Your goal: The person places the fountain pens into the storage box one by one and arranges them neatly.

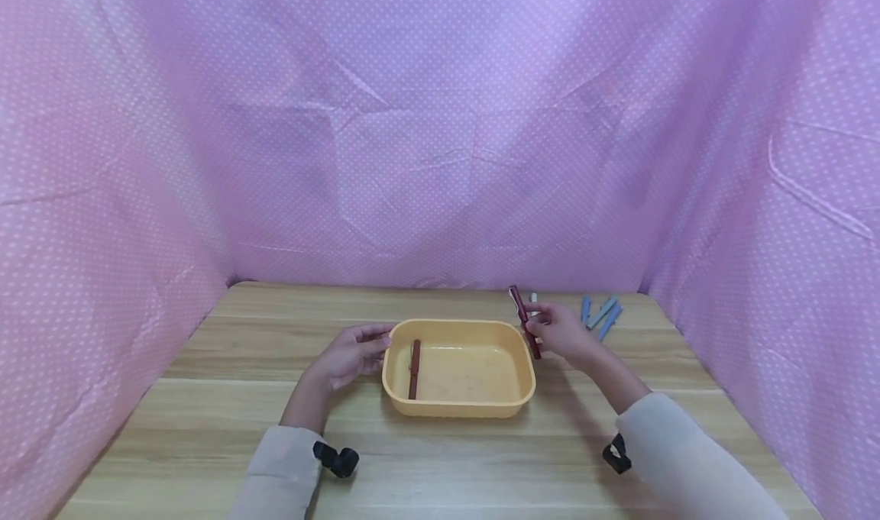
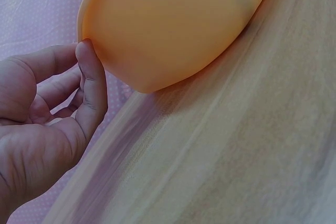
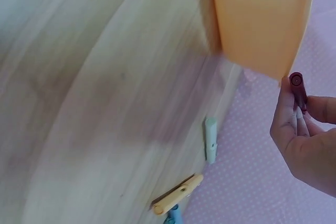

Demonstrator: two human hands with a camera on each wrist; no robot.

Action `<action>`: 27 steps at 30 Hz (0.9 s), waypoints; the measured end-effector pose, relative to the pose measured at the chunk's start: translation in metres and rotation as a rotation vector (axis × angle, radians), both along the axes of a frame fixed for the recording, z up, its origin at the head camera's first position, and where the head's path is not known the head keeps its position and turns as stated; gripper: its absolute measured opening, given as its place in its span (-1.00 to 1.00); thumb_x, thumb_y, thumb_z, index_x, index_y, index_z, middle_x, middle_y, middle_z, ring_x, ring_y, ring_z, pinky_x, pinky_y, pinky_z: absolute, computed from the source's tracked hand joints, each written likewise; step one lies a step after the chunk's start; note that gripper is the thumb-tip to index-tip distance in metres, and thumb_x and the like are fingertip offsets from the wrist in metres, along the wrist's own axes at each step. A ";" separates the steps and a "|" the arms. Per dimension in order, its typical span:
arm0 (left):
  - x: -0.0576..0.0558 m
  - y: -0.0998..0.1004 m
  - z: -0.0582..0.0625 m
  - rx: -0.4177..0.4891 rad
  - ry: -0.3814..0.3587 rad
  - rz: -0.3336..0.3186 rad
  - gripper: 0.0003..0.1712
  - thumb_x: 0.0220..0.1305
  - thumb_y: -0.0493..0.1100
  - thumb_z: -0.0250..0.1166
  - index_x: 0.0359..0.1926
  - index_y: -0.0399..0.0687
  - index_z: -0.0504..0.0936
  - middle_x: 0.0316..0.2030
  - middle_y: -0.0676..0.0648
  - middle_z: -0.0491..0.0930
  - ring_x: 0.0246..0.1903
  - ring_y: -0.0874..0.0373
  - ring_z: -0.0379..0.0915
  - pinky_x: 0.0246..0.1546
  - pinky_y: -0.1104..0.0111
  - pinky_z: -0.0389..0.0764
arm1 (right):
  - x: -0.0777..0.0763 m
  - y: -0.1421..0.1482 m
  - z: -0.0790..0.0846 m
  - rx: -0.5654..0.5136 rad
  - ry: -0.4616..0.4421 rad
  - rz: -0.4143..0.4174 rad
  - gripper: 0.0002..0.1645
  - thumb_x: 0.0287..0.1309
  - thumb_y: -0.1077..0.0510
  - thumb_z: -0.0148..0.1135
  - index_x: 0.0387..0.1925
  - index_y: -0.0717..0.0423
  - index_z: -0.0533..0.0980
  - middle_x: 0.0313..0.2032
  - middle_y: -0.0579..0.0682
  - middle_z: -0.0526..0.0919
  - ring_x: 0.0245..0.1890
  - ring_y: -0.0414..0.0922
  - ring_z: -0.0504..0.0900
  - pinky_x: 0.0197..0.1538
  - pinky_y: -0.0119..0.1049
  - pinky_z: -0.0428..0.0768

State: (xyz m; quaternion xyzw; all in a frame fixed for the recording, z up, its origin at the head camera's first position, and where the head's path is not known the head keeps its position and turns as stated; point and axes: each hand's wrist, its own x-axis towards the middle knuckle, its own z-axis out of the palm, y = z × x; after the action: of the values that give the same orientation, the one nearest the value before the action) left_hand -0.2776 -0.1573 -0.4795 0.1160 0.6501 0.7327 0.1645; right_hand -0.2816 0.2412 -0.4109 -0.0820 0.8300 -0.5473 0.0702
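Observation:
A yellow plastic basin (image 1: 459, 410) stands on the table, with a reddish-brown pen (image 1: 415, 369) lying inside along its left side. At the basin's left end my left hand (image 1: 355, 356) pinches the rim; in the left wrist view the thumb (image 2: 93, 80) lies against the outer wall. Just beyond the right rim, my right hand (image 1: 560, 331) holds a dark red capped pen (image 1: 519, 304) between thumb and fingers, tilted with its clip end up. In the right wrist view this pen (image 3: 297, 88) shows end-on, close to the basin's corner.
Behind my right hand lies a pale pen (image 1: 533, 298). Further right are blue and green pens (image 1: 602, 312) on the wooden table (image 1: 275, 329). The right wrist view also shows a yellow pen (image 3: 179, 194). Pink dotted cloth (image 1: 440, 161) hangs around the table's back and sides.

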 end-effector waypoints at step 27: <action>0.000 0.000 -0.002 0.005 0.014 -0.013 -0.43 0.52 -0.29 0.18 0.43 -0.43 0.31 0.02 -0.15 0.59 -0.19 0.17 0.60 -0.10 0.30 0.69 | 0.003 -0.039 0.012 -0.193 -0.127 0.045 -0.45 0.36 0.48 0.01 0.35 0.52 0.29 -0.03 0.30 0.61 -0.22 -0.05 0.66 0.01 0.08 0.71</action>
State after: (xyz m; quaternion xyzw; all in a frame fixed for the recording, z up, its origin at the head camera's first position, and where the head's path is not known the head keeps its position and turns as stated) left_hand -0.2779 -0.1576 -0.4812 0.1257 0.6488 0.7323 0.1644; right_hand -0.2783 0.2019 -0.3994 -0.0721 0.7653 -0.6270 0.1265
